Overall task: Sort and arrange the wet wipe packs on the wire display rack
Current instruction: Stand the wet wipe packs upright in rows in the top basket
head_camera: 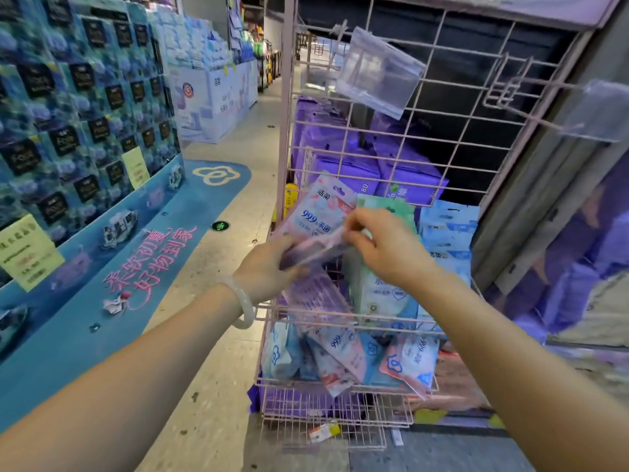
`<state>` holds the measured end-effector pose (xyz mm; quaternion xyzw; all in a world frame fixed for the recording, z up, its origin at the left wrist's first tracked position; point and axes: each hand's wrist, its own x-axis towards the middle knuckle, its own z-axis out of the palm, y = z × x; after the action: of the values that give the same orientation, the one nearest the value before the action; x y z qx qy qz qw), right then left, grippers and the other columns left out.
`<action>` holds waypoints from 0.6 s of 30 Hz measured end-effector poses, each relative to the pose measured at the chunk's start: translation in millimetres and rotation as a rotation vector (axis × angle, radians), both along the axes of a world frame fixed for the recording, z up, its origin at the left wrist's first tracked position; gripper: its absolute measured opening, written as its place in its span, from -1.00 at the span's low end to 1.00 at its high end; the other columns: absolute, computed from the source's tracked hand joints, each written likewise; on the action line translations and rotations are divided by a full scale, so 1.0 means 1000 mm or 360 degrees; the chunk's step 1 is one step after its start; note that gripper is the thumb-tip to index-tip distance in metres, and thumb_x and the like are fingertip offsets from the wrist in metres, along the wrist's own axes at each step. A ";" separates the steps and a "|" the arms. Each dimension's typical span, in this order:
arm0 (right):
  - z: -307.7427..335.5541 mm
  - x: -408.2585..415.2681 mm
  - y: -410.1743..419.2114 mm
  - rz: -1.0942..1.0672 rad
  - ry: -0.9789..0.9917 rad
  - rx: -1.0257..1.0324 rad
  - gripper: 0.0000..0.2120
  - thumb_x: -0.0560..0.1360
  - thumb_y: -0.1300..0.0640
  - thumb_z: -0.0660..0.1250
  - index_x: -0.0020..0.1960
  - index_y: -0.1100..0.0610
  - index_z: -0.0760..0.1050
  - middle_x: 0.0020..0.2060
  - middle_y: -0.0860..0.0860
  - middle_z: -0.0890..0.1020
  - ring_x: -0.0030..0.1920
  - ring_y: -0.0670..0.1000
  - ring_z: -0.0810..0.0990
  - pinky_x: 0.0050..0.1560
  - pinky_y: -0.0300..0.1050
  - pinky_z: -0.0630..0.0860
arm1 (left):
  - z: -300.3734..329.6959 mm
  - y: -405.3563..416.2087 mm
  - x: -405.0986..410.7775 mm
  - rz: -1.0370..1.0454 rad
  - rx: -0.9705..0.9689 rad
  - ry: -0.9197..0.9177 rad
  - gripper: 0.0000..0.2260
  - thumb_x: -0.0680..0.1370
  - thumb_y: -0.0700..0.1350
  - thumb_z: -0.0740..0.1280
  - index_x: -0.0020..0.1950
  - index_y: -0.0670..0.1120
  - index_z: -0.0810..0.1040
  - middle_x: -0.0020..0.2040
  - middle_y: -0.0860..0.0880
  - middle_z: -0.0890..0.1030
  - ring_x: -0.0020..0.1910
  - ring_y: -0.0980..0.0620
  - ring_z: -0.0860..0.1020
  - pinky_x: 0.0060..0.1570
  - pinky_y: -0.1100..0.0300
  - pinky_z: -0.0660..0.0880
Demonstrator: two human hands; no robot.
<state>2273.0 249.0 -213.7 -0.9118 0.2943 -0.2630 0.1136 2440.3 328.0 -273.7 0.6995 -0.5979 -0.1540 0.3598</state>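
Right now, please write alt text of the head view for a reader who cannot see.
Two bare hands, left hand and right hand, hold a pink wet wipe pack over a pink wire rack with pink, green and blue packs in its baskets, in a shop aisle.

Two hands (pixel 269 264) are showing, one bracelet (pixel 243 301), two clear tag holders (pixel 379 71), and one pink wire rack (pixel 286 131); packs too jumbled to count.

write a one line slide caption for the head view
Both hands, left hand and right hand, hold a pink plastic wet wipe pack over the pink wire display rack.
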 end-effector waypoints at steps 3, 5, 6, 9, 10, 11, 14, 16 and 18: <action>0.024 0.007 0.003 -0.0086 -0.0467 0.0134 -0.94 0.48 0.20 0.29 -0.07 0.18 0.50 -0.25 -0.06 0.54 -0.33 -0.24 0.45 -0.21 -0.29 0.39 | 0.008 -0.003 0.001 0.0119 -0.0229 0.0437 -0.90 0.54 -0.14 0.29 0.01 -0.12 0.44 -0.23 0.03 0.50 -0.28 0.11 0.45 -0.32 0.46 0.35; 0.027 0.009 0.005 -0.0173 -0.0620 0.0250 -0.86 0.47 0.18 0.33 0.02 0.18 0.49 -0.15 -0.08 0.53 -0.21 -0.22 0.47 -0.12 -0.33 0.39 | 0.008 -0.006 0.002 0.0199 -0.0228 0.0749 -0.83 0.56 -0.16 0.25 0.10 -0.21 0.44 -0.06 -0.10 0.57 -0.14 0.00 0.53 -0.18 0.26 0.46; 0.026 0.008 0.006 -0.0208 -0.0639 0.0356 -0.81 0.48 0.17 0.32 0.07 0.20 0.48 -0.11 -0.05 0.53 -0.12 -0.13 0.49 -0.03 -0.28 0.42 | 0.008 -0.008 0.003 0.0265 -0.0232 0.0849 -0.79 0.57 -0.16 0.24 0.15 -0.24 0.44 0.00 -0.15 0.57 -0.08 -0.05 0.54 -0.13 0.17 0.48; 0.011 0.009 0.013 -0.0196 -0.0616 0.1028 -0.83 0.54 0.11 0.22 0.07 0.18 0.45 -0.15 -0.03 0.52 -0.03 0.02 0.51 0.08 -0.13 0.45 | 0.005 -0.019 0.010 0.0371 -0.0226 0.0954 -0.79 0.57 -0.14 0.24 0.14 -0.22 0.44 0.06 -0.19 0.57 -0.03 -0.08 0.53 -0.04 0.05 0.47; 0.004 0.011 0.017 -0.0168 -0.0619 0.1294 -0.85 0.56 0.08 0.18 0.02 0.14 0.43 -0.15 -0.03 0.51 0.01 0.04 0.51 0.15 -0.09 0.46 | 0.005 -0.025 0.012 0.0382 -0.0211 0.0920 -0.81 0.56 -0.13 0.25 0.11 -0.21 0.45 0.06 -0.19 0.56 -0.02 -0.10 0.54 -0.02 0.04 0.47; -0.004 0.013 0.021 -0.0170 -0.0613 0.1466 -0.85 0.57 0.03 0.15 -0.01 0.10 0.40 -0.11 -0.01 0.52 0.03 0.05 0.51 0.23 -0.03 0.45 | 0.005 -0.031 0.013 0.0407 -0.0194 0.0844 -0.82 0.55 -0.12 0.26 0.08 -0.20 0.46 0.07 -0.19 0.55 0.02 -0.13 0.53 0.01 0.03 0.48; -0.027 0.025 0.022 -0.0327 -0.0515 0.1509 -0.65 0.53 -0.17 0.11 0.12 0.08 0.36 0.14 0.08 0.49 0.11 0.05 0.46 0.31 0.07 0.39 | 0.001 -0.046 0.013 0.0442 -0.0146 0.0490 -0.78 0.51 -0.12 0.30 0.02 -0.27 0.50 0.16 -0.29 0.46 0.19 -0.22 0.46 0.17 -0.06 0.46; -0.035 0.038 0.017 -0.0435 -0.0609 0.1668 -0.38 0.49 -0.26 0.09 0.34 0.19 0.28 0.31 0.08 0.41 0.27 0.08 0.41 0.35 0.06 0.32 | -0.004 -0.052 0.010 0.0403 -0.0141 0.0370 -0.77 0.50 -0.15 0.31 0.03 -0.31 0.46 0.15 -0.33 0.44 0.18 -0.24 0.45 0.16 0.00 0.43; -0.035 0.053 0.010 -0.0452 -0.0856 0.1928 -0.26 0.46 -0.33 0.06 0.44 0.18 0.19 0.40 0.07 0.36 0.38 0.08 0.33 0.40 0.04 0.25 | -0.006 -0.053 0.009 0.0492 -0.0197 0.0328 -0.70 0.50 -0.14 0.31 0.14 -0.26 0.38 0.18 -0.27 0.43 0.16 -0.21 0.45 0.10 0.12 0.36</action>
<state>2325.8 259.2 -249.2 -0.5425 0.4682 -0.2817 0.6381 2449.1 274.7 -279.5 0.7400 -0.4518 -0.1306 0.4808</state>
